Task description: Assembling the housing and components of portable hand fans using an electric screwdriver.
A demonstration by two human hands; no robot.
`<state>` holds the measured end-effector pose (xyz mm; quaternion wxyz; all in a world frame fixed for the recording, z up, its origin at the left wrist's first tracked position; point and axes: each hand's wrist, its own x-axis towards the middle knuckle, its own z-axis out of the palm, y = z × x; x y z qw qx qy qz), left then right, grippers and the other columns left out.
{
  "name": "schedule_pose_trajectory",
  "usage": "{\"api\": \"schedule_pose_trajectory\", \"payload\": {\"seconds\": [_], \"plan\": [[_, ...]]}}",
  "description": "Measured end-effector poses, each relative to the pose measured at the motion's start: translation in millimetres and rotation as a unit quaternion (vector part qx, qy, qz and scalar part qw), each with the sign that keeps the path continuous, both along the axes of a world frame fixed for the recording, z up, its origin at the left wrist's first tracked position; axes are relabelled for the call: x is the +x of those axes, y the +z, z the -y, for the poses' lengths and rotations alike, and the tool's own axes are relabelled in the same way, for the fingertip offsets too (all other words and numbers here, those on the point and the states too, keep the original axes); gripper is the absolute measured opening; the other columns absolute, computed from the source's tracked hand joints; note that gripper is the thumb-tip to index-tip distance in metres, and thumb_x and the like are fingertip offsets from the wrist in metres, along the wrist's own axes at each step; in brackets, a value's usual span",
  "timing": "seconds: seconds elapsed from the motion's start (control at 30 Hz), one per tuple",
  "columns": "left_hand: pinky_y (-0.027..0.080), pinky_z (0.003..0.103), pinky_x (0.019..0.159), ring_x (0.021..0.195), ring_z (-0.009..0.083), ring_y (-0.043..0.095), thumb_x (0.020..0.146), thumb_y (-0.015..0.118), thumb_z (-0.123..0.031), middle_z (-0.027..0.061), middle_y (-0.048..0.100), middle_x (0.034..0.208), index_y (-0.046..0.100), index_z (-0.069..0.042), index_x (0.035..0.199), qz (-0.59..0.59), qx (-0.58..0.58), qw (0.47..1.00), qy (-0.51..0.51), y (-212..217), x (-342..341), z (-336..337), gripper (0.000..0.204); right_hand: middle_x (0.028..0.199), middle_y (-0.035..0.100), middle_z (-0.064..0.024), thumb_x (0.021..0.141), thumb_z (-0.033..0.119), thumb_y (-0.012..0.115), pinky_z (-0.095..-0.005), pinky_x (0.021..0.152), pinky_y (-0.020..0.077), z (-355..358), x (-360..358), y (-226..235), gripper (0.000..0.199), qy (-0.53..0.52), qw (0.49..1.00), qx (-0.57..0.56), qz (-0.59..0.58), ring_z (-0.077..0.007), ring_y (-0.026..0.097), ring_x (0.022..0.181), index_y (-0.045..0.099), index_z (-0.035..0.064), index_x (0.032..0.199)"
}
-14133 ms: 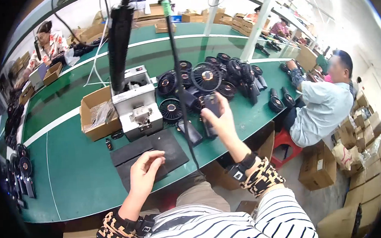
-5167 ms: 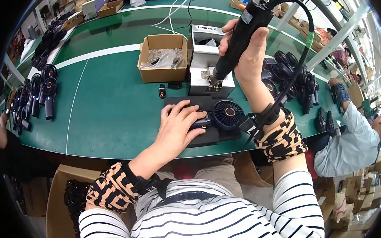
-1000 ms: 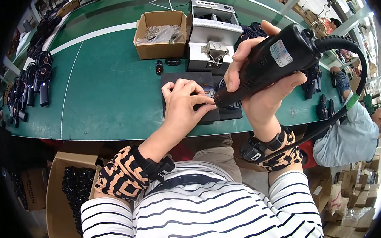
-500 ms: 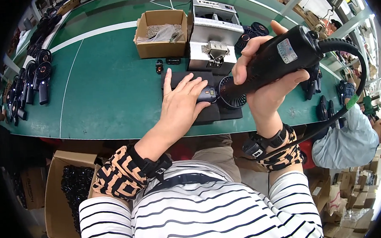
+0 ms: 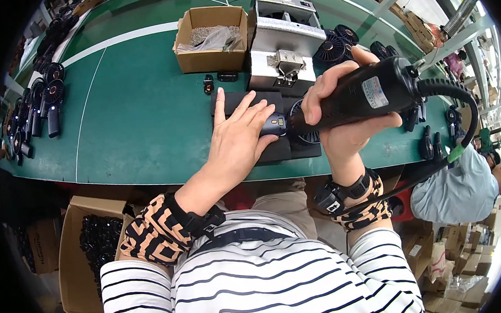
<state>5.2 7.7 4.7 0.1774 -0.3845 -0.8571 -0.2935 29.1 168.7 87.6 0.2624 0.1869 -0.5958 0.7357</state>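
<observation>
A dark handheld fan (image 5: 309, 137) lies on a black foam block (image 5: 277, 152), with a small lit display on its body. My left hand (image 5: 235, 132) rests flat across the fan's handle, fingers spread and thumb along the near side. Held nearly level in my right hand (image 5: 345, 130) is a black corded electric screwdriver (image 5: 352, 99), fingers wrapped round its thick barrel. Its narrow front end is over the neck of the fan, right beside the display, and covers part of the round grille. The bit's tip cannot be made out.
Behind the block stand a cardboard box (image 5: 211, 61) of small metal parts and a metal machine (image 5: 282, 64). More fans (image 5: 52, 101) lie at the left and right. The cable (image 5: 468, 111) hangs at the right. A carton (image 5: 77, 250) of black parts sits below; a co-worker (image 5: 453, 194) is at right.
The screwdriver has shifted a little left and down, its front end moving from the fan's grille toward the neck. My left hand stays on the handle.
</observation>
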Motion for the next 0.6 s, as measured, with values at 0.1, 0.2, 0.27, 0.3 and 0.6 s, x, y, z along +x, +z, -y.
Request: {"api": "schedule_pose_trajectory", "payload": {"seconds": [0.1,0.2,0.27,0.3,0.6], "plan": [[0.009,0.061,0.113,0.126,0.0280,0.049,0.078,0.073,-0.026,0.0087,0.060,0.124,0.055,-0.008,0.126,0.001,-0.013,1.000,0.002,4,-1,2,0.054,0.078,0.051,-0.0106,0.069,0.087,0.044,-0.0313,0.041,0.0437,0,1,-4,0.104,0.056,0.998,-0.004,-0.013,-0.0185,0.049,0.045,0.035,0.0066,0.133],[0.012,0.060,0.114,0.123,0.0282,0.051,0.077,0.073,-0.027,0.0118,0.061,0.122,0.058,-0.003,0.122,-0.008,-0.022,1.000,-0.013,10,-3,0,0.053,0.075,0.052,-0.0125,0.069,0.086,0.045,-0.0326,0.040,0.0439,-4,5,-8,0.102,0.084,0.995,0.015,-0.045,-0.0200,0.049,0.043,0.037,0.0063,0.133],[0.016,0.055,0.115,0.123,0.0276,0.051,0.076,0.073,-0.029,0.0140,0.061,0.123,0.058,-0.003,0.122,-0.027,-0.085,0.996,-0.019,12,-4,-2,0.056,0.072,0.053,-0.0145,0.070,0.085,0.048,-0.0339,0.040,0.0441,5,21,-4,0.099,0.063,0.997,0.002,-0.042,-0.0225,0.050,0.043,0.040,0.0072,0.131],[0.016,0.055,0.115,0.123,0.0276,0.051,0.076,0.073,-0.029,0.0140,0.061,0.123,0.058,-0.003,0.122,-0.031,-0.086,0.996,-0.019,8,-5,-3,0.056,0.072,0.053,-0.0151,0.069,0.084,0.050,-0.0346,0.040,0.0445,9,29,2,0.097,0.023,1.000,0.004,0.019,-0.0237,0.051,0.044,0.042,0.0082,0.129],[0.048,0.041,0.088,0.092,0.0299,0.059,0.071,0.078,-0.019,0.0100,0.052,0.096,0.056,-0.003,0.121,0.087,-0.039,0.992,-0.081,38,-20,7,0.057,0.089,0.056,-0.0127,0.081,0.079,0.039,-0.0274,0.045,0.0428,-4,11,49,0.094,0.023,0.997,-0.015,-0.078,-0.0160,0.053,0.050,0.034,0.0049,0.138]]}}
